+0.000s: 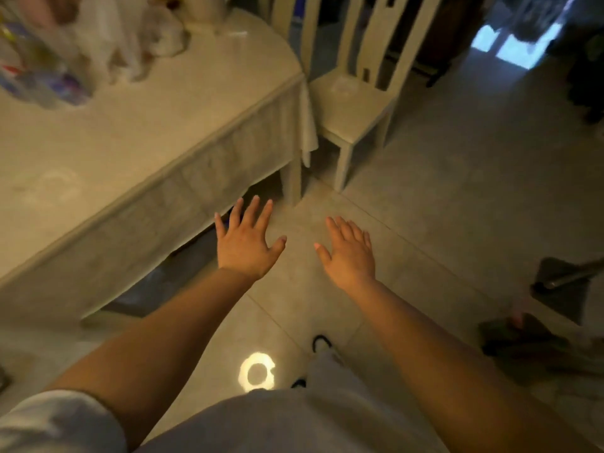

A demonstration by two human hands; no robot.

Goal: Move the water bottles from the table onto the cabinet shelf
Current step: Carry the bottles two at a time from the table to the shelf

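Note:
A blurred pack of clear water bottles point(39, 70) with purple labels stands at the far left of the table point(137, 132), which is covered by a pale cloth. My left hand point(246, 240) hovers over the floor just off the table's near edge, fingers spread and holding nothing. My right hand point(349, 253) hangs beside it to the right, fingers straight, also holding nothing. Both hands are well away from the bottles. No cabinet shelf shows in the view.
White bags or wrapped items point(130, 37) sit behind the bottles. A cream chair point(353, 96) stands at the table's far corner. Dark objects point(562, 289) lie on the tiled floor at the right. A bright light reflection point(256, 372) marks the floor near my legs.

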